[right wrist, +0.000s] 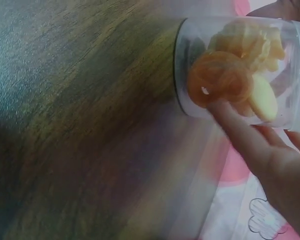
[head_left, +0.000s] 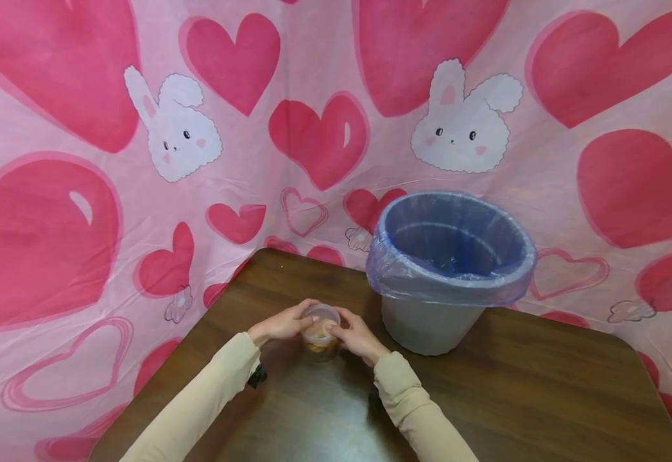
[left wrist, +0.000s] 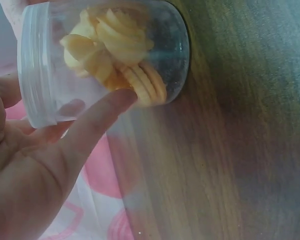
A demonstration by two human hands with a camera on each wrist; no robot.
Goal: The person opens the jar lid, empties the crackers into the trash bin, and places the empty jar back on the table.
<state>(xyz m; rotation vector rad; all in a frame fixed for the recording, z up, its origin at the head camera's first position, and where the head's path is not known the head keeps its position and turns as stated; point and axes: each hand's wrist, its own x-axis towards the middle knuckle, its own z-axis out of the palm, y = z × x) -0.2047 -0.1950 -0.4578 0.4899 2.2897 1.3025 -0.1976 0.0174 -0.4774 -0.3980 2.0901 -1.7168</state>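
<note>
Clear jar (head_left: pixel 319 340) stands on the brown table (head_left: pixel 520 391), at six o'clock from the middle of the head view; its base seems to rest on the wood, so the table likely bears the weight and the hands need only steady it; the left hand (head_left: pixel 280 324) comes in from nine o'clock and the right hand (head_left: pixel 361 337) from three to four, an opposed hold that probably stops the jar sliding or turning; each hand grips it with fingers parted just about as wide as the jar, thumbs near the ribbed lid (left wrist: pixel 37 65), other fingers round the sides; one left finger lies along the wall, perhaps to brace it lower down; whether the lid is screwed tight I cannot tell; piped cookies (left wrist: pixel 122 37) lie heaped towards the base, as an upright jar would let them settle; a grey bin (head_left: pixel 428 324) stands at two o'clock from the jar, near the right hand but not touching it; its bluish liner (head_left: pixel 451 292) folds over the rim, presumably to hold the bag in place; behind, from ten to two o'clock, hangs a pink cloth (head_left: pixel 243 160) printed with hearts and rabbits
</note>
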